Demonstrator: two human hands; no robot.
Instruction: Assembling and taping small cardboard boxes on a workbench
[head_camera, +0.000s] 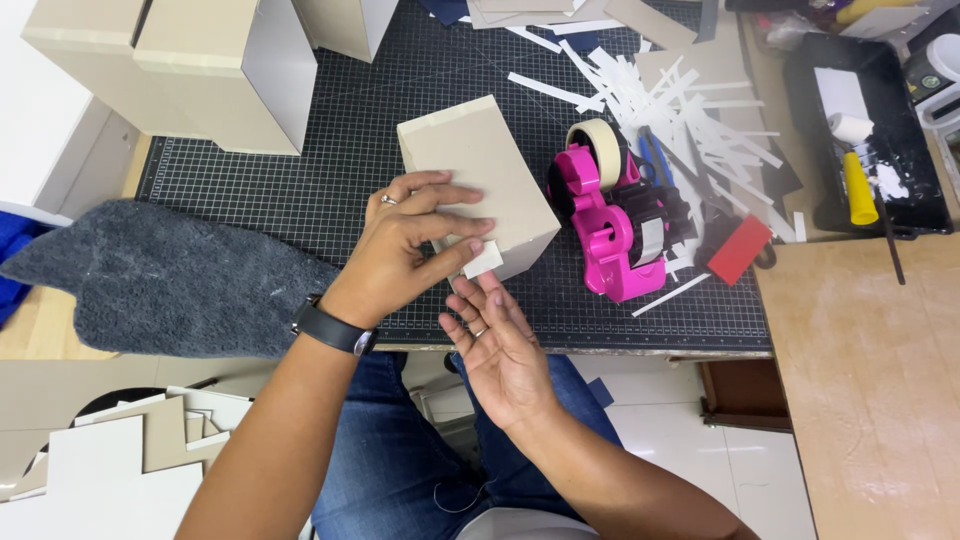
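A beige cardboard box (495, 160) lies on the black gridded cutting mat (340, 150). My left hand (405, 240), with a ring and a black wristwatch, rests flat on the box's near side, thumb pressing a small piece of pale tape (483, 260) at its lower corner. My right hand (495, 345) is palm up just below that corner, fingers spread, fingertips touching the tape's edge. A pink tape dispenser (610, 215) with a roll of beige tape stands right of the box.
Larger beige boxes (200, 70) stand at the mat's far left. A grey cloth (160, 275) lies at left. White paper strips (680, 100) litter the far right, near a red block (740, 250). A black tray (870, 130) holds a yellow-handled roller. Cardboard offcuts (120, 460) lie on the floor.
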